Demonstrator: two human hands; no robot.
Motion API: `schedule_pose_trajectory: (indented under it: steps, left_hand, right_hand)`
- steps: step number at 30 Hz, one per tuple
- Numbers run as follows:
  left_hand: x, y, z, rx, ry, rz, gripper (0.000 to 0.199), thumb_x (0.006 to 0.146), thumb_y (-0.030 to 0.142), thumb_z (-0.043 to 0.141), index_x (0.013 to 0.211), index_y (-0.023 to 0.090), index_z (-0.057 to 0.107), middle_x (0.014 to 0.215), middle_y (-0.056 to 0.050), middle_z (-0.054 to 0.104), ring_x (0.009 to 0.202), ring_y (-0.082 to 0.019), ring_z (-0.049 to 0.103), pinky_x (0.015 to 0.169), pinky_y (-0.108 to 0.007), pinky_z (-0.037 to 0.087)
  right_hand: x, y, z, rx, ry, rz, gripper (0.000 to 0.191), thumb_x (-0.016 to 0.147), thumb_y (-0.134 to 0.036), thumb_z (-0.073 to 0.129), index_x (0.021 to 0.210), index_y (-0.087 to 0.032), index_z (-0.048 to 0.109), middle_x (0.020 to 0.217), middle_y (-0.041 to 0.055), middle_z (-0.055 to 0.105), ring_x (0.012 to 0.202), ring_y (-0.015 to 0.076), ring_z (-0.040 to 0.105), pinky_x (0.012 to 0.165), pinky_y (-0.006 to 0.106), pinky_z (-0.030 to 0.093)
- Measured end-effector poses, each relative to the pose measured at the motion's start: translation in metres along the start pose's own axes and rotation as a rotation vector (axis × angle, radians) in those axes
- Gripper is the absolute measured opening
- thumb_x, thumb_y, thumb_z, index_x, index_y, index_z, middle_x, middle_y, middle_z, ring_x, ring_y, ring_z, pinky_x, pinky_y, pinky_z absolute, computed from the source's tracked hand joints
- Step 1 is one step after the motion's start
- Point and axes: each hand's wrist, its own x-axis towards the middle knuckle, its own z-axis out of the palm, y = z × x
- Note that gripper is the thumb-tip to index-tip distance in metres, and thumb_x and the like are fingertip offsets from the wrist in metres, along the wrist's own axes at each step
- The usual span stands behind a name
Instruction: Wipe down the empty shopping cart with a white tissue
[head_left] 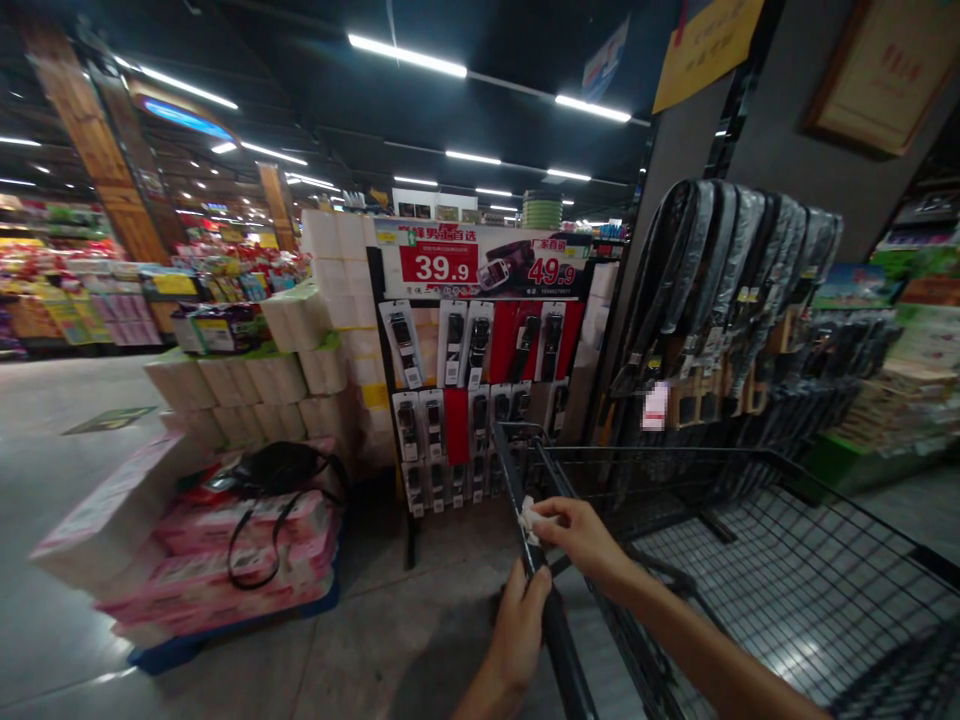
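White tissue (528, 522): crumpled, against the cart's bar, between the left hand and the bar's far end; I'd judge it light, soft, easily torn, best pinched as a bunched wad
Right hand (579, 535): thumb and fingers pinched together on the tissue
Left hand (516, 615): curled round the bar, just nearer than the tissue
Handle bar (561, 645): dark, shiny; looks stiff and smooth, perhaps slippery, so a full wrap suits it
Cart (660, 452): black wire basket, right of the bar as I see it
Belt rack (459, 425): beyond the bar, packaged belts under a price sign (439, 265)
Hanging belts (739, 250): plastic-wrapped, right of the rack
Pink packs (289, 550): to the left, black bag (281, 465) lying on top
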Motion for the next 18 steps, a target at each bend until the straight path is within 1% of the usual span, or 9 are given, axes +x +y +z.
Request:
schedule_pose_trajectory:
  steps: [2,5,7,8,11,13,16,18]
  left_hand:
    - [0.0,-0.007,-0.002,0.0,0.022,-0.003,0.056,0.072,0.052,0.064,0.115,0.015,0.059,0.1,-0.008,0.064,0.096,-0.023,0.055,0.085,-0.03,0.042]
    - [0.0,-0.018,-0.004,-0.002,0.005,-0.061,0.063,0.071,0.059,0.062,0.116,0.016,0.056,0.084,-0.004,0.061,0.08,-0.018,0.056,0.072,-0.027,0.044]
    - [0.0,-0.023,-0.006,-0.008,-0.025,-0.1,0.066,0.069,0.064,0.061,0.114,0.015,0.056,0.075,-0.002,0.059,0.071,-0.017,0.054,0.066,-0.026,0.043]
    - [0.0,-0.025,-0.006,-0.011,-0.033,-0.108,0.067,0.069,0.065,0.06,0.113,0.015,0.056,0.074,-0.002,0.059,0.071,-0.017,0.054,0.066,-0.026,0.043]
    - [-0.002,-0.03,-0.01,0.005,-0.022,-0.114,0.067,0.069,0.065,0.061,0.113,0.016,0.056,0.08,-0.003,0.061,0.079,-0.019,0.056,0.072,-0.027,0.044]
    - [-0.003,-0.033,-0.012,0.029,-0.019,-0.127,0.066,0.07,0.064,0.06,0.117,0.017,0.054,0.084,-0.004,0.062,0.086,-0.021,0.057,0.077,-0.028,0.043]
    - [-0.005,-0.039,-0.014,0.079,0.019,-0.156,0.067,0.072,0.062,0.059,0.122,0.017,0.052,0.092,-0.005,0.063,0.099,-0.024,0.055,0.087,-0.031,0.041]
    - [-0.005,-0.042,-0.013,0.111,0.083,-0.153,0.07,0.07,0.063,0.06,0.122,0.017,0.052,0.102,-0.007,0.063,0.112,-0.027,0.05,0.095,-0.033,0.037]
  right_hand:
    - [0.013,0.001,0.007,-0.071,0.088,-0.052,0.023,0.066,-0.029,0.063,0.082,-0.014,0.071,0.075,0.0044,0.068,0.066,0.0156,0.059,0.062,0.027,0.046]
    - [0.039,0.003,0.018,-0.129,0.197,-0.095,0.019,0.064,-0.018,0.058,0.078,-0.015,0.07,0.076,0.0045,0.068,0.069,0.0159,0.058,0.064,0.026,0.044]
    - [0.059,0.004,0.023,-0.084,0.22,-0.053,0.018,0.063,-0.015,0.056,0.075,-0.015,0.069,0.07,0.0029,0.067,0.065,0.0152,0.057,0.061,0.025,0.043]
    - [0.07,0.004,0.024,-0.045,0.221,-0.018,0.017,0.062,-0.016,0.056,0.073,-0.014,0.068,0.066,0.0019,0.066,0.062,0.0147,0.057,0.059,0.024,0.042]
    - [0.104,0.002,0.027,0.037,0.22,0.047,0.012,0.061,-0.019,0.059,0.068,-0.013,0.067,0.056,0.0001,0.062,0.056,0.0137,0.055,0.055,0.023,0.04]
    - [0.126,-0.001,0.028,-0.01,0.256,0.017,0.013,0.063,-0.022,0.059,0.068,-0.012,0.068,0.056,0.0009,0.063,0.057,0.0145,0.056,0.056,0.024,0.042]
    - [0.15,-0.006,0.029,-0.198,0.355,-0.071,0.017,0.067,-0.02,0.057,0.074,-0.014,0.071,0.068,0.0035,0.07,0.068,0.0174,0.062,0.064,0.026,0.046]
    - [0.157,-0.008,0.029,-0.272,0.387,-0.098,0.019,0.067,-0.015,0.056,0.076,-0.016,0.073,0.077,0.0049,0.072,0.077,0.0192,0.063,0.071,0.028,0.047]
